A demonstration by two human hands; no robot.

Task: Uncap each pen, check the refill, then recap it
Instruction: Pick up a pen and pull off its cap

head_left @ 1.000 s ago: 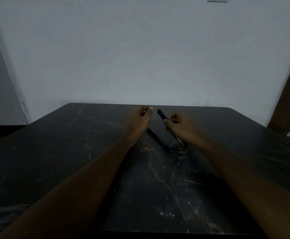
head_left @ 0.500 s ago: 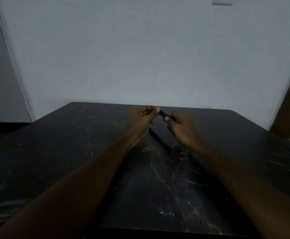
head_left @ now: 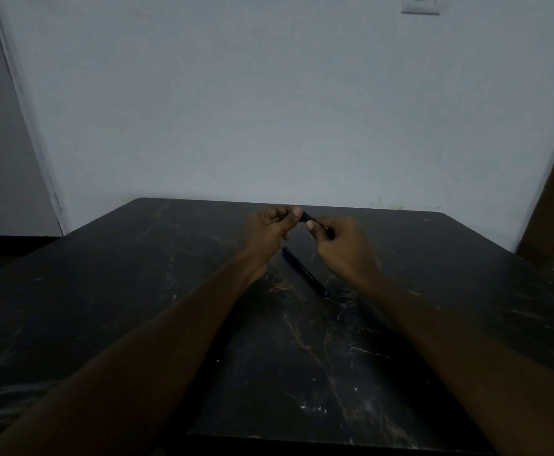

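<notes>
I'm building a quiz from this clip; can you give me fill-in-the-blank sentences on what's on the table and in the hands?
1. Both hands, left and right, hold one dark ____.
2. A second pen lies on the ____, under the hands.
3. The table top is ____ with pale veins.
4. High on the wall sits a white ____.

Missing words: pen; table; black; switch

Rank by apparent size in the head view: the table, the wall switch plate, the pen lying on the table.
1. table, by far the largest.
2. pen lying on the table.
3. wall switch plate; it is cropped and farther away, so 2 versus 3 is unsure.
</notes>
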